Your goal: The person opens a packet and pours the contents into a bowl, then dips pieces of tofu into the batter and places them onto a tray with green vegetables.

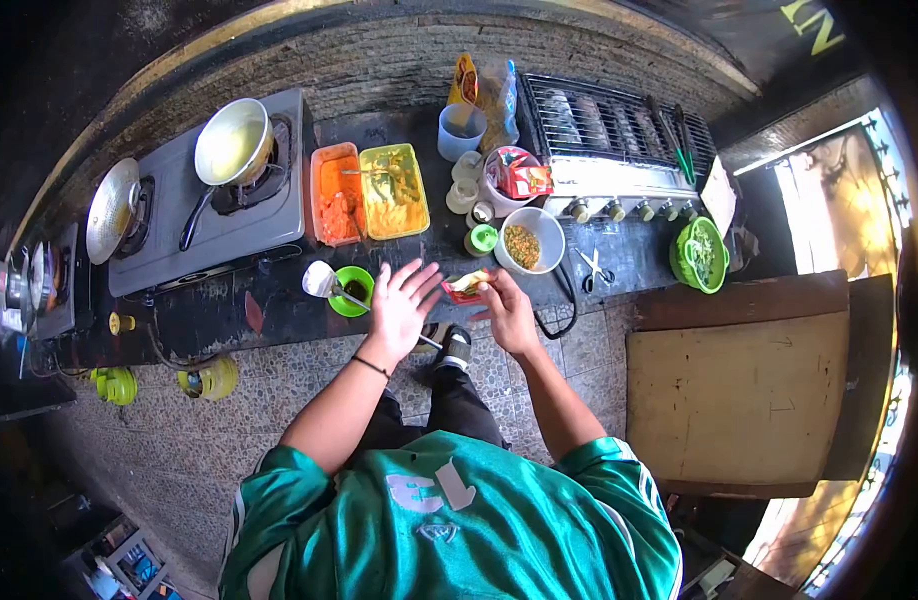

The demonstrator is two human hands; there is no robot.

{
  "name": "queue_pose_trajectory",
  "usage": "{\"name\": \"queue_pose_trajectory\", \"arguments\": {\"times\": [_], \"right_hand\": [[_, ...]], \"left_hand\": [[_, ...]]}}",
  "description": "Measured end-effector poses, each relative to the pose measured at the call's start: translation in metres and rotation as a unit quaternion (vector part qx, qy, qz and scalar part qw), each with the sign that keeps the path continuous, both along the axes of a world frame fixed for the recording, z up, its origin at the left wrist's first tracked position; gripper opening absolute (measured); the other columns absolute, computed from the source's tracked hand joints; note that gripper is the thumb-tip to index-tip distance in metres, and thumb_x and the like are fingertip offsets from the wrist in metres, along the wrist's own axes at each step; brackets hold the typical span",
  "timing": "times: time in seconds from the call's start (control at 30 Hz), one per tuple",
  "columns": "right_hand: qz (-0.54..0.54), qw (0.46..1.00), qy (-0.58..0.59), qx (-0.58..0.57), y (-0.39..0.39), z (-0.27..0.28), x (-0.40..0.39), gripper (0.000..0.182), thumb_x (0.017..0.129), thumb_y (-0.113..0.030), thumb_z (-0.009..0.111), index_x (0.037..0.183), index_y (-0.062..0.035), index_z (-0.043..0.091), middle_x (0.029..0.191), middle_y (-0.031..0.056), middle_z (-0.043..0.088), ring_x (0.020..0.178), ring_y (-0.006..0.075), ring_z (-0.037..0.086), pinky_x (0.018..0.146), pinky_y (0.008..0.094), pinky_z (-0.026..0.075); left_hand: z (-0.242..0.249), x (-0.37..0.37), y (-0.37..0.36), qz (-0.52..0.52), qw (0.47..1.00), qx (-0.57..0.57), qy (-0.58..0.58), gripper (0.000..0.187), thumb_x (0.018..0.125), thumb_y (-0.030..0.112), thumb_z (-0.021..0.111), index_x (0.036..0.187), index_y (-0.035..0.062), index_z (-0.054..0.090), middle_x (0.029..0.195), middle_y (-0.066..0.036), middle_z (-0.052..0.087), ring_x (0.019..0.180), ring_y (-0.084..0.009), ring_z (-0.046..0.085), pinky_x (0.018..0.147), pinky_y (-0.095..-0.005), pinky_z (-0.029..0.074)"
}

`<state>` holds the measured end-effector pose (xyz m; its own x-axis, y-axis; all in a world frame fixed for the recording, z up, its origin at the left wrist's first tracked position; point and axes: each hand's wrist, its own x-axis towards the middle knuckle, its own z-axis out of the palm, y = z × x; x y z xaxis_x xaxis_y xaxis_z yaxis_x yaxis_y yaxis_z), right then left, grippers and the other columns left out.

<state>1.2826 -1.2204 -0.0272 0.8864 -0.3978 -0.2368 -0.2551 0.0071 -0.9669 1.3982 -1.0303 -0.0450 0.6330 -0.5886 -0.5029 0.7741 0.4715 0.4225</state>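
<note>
My left hand (397,312) is open, palm up and fingers spread, with nothing on the palm. Between the fingers and thumb of my right hand (511,318) is a small red packet (465,289) with a pale yellowish part on top; its contents cannot be made out. Beside my left hand stands a bright green bowl (341,304) with dark liquid inside. A ladle (319,279) with white stuff in its cup lies across that bowl, its handle passing behind my left hand. Beyond the packet are a white tub (548,241) of chopped orange-green food and a green-lidded jar (482,238).
Left, a stove (209,235) carries a pot (232,143) and a pan (113,210). Orange (319,155) and yellow-green (419,230) containers hold food. To the right are scissors (593,272), a grill (619,130) and a green basket (714,285). Gas cylinders (217,379) stand below.
</note>
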Motion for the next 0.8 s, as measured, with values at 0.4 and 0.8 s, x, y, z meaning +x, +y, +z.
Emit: {"name": "queue_pose_trajectory", "arguments": {"times": [0.4,0.8], "right_hand": [[-0.013,0.994,0.007,0.108,0.030,0.065,0.010,0.028,0.107,-0.014,0.064,0.131,-0.0014,0.055,0.114,0.0106,0.071,0.091,0.0207,0.076,0.062,0.0363,0.068],[0.025,0.999,-0.017,-0.035,0.032,0.054,0.012,0.065,0.086,-0.007,0.079,0.143,0.0011,0.050,0.122,0.0174,0.071,0.104,0.0236,0.072,0.092,0.0385,0.057]], "left_hand": [[0.041,0.010,-0.034,-0.071,0.988,-0.129,0.055,0.065,0.110,0.061,0.038,0.138,0.0078,0.063,0.146,-0.013,0.067,0.135,-0.0341,0.061,0.116,-0.0571,0.046],[0.033,0.015,-0.038,-0.044,0.980,-0.186,0.050,0.055,0.113,0.050,0.039,0.129,0.0056,0.068,0.136,-0.013,0.070,0.134,-0.0310,0.062,0.117,-0.0525,0.047]]}}
